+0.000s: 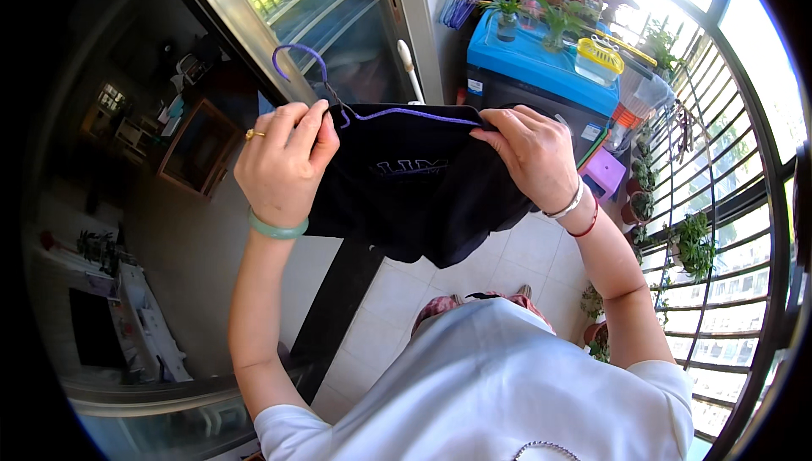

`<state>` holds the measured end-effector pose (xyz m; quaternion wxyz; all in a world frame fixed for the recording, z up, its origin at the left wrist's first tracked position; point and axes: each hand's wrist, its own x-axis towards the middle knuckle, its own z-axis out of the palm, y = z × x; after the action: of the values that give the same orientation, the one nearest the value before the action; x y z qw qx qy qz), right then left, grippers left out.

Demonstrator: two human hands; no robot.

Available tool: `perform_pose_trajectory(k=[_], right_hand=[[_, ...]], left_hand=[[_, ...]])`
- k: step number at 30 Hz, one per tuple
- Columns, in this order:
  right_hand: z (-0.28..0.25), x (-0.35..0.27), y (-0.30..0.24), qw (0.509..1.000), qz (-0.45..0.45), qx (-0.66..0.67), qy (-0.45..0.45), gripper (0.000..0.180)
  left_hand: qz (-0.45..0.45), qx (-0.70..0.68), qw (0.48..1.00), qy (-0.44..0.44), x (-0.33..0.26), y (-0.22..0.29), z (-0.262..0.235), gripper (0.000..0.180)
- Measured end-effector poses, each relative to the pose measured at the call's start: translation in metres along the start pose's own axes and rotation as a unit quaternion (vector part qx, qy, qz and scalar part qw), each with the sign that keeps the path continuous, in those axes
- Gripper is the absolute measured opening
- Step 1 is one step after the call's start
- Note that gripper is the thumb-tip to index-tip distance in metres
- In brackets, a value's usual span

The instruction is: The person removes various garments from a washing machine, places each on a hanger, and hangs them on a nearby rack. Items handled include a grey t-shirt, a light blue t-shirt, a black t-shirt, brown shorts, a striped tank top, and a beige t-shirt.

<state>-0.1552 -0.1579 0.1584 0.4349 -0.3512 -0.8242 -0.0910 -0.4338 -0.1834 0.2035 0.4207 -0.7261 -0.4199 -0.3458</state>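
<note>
Head view. Black garment held up in front of the person, between both hands, top edge roughly level; cloth hangs in loose folds above the tiled floor. Pale outlined lettering on its front.

Purple hanger: bar runs along the garment's top edge, from close by the left fingertips to the right ones. Hook rises above, to the upper left, nothing hanging on it; twisted neck just beside the left hand.

Left hand: fingers bent and clenched on the garment's upper left edge. Whether they also grip the hanger: cannot tell. Gold ring on one finger; green bangle at the wrist.

Right hand: fingers pinching the upper right corner of the cloth, where the visible bar meets the fingertips. Silver bangle and red bracelet at the wrist.

Surroundings: beyond the right hand, a dark box with a blue top bearing plants in jars and a yellow basket. Purple hangers cluster on the wall to its left. Pink stool near the right wrist; barred window at far right.
</note>
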Motion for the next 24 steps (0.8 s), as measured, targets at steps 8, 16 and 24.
perform_pose_trajectory(k=[8,16,24], right_hand=[[0.015,0.022,0.003,0.997,-0.053,0.051,0.006,0.019],[0.010,0.063,0.010,0.992,-0.090,0.091,-0.010,0.020],[0.021,0.094,0.009,0.987,-0.065,0.146,0.020,0.039]], left_hand=[[-0.190,-0.397,0.892,-0.105,-0.036,-0.028,-0.013,0.018],[-0.224,-0.291,0.920,-0.138,-0.073,-0.015,-0.005,0.018],[-0.323,-0.271,0.906,-0.037,-0.079,-0.035,-0.027,0.021]])
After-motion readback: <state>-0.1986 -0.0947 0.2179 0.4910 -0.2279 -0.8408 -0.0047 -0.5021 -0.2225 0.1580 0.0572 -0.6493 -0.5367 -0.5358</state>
